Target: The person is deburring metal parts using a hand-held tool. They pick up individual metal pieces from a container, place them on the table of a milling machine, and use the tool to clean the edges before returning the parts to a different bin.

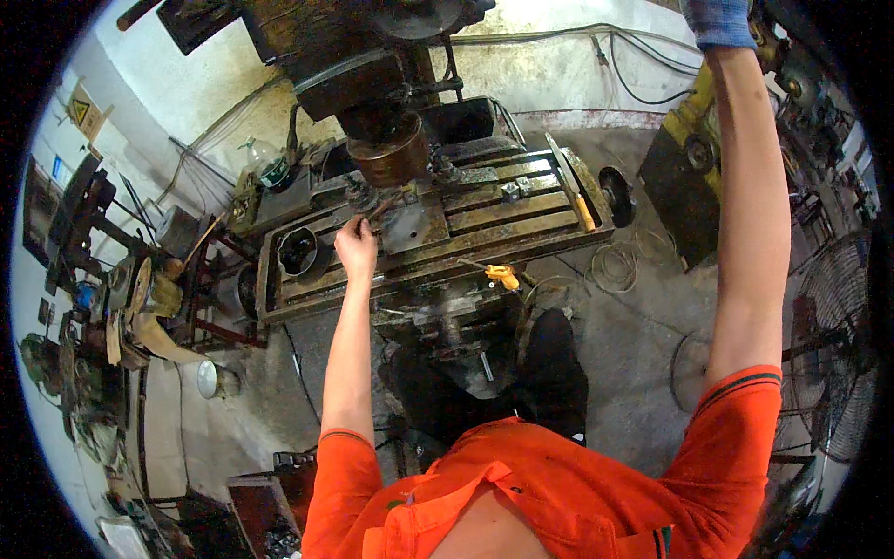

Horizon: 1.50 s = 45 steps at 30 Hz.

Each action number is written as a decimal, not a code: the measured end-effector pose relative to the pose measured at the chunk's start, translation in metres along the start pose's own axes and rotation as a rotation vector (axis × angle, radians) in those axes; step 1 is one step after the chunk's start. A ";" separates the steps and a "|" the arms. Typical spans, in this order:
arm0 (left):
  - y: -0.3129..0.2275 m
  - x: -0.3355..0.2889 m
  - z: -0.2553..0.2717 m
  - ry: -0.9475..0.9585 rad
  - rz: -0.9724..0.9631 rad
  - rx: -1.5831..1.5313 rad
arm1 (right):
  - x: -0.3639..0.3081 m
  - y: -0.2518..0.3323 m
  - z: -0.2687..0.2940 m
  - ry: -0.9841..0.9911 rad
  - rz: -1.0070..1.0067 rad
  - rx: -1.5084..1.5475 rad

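Grimy workshop, whitewashed wall behind, concrete floor strewn with wire coils. Centre: an old vertical milling machine, its slotted table (pixel 521 210) running left to right, greasy and chip-covered.

Left hand (pixel 357 244) reaches to the table's left-centre, just below the spindle head (pixel 391 149). Fingers pinched round a thin dark tool, likely a brush or rod (pixel 380 209), tip angled up toward the flat workpiece (pixel 410 224) under the cutter. Held at arm's length, probably to keep knuckles away from the cutter; exact tool type too small to tell.

Right hand (pixel 719 20) is raised high toward the upper right, wearing a blue knit glove. It sits near a yellow machine housing (pixel 694 121); the frame edge cuts it off, so its grip cannot be judged.

On the table's right end: a long file with a pale handle (pixel 573 191), laid diagonally. At the front edge: a small orange-yellow object (pixel 503 275). Left of the table: cluttered racks. Far right: a floor fan (pixel 833 345).
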<state>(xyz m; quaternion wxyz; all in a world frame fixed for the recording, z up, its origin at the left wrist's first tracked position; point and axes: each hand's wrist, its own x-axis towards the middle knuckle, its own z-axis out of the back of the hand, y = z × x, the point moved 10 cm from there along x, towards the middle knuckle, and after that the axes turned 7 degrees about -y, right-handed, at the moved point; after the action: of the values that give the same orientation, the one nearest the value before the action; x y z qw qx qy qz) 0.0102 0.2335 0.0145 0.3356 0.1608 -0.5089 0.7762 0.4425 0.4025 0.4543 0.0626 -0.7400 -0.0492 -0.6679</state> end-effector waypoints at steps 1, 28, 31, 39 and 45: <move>0.012 0.000 -0.004 0.056 0.091 -0.054 | -0.002 0.003 -0.003 0.017 -0.035 -0.008; 0.066 -0.008 0.149 -0.061 -0.203 0.623 | -0.666 0.042 -0.054 0.807 -1.600 -0.024; 0.062 -0.003 0.162 -0.047 -0.153 0.544 | -0.731 0.004 -0.050 0.756 -1.530 -0.081; 0.106 -0.048 0.231 -0.147 0.076 0.368 | -0.623 0.057 -0.052 0.257 -1.564 -0.143; 0.163 -0.114 0.162 0.089 0.498 -0.190 | -0.493 0.046 -0.029 0.376 -1.265 -0.142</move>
<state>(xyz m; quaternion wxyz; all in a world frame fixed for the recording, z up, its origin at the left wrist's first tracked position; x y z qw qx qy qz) -0.0340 0.0056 -0.0947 0.1698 -0.0359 -0.5880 0.7900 0.3701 0.3578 -0.0347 -0.3829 -0.4414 -0.4186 -0.6952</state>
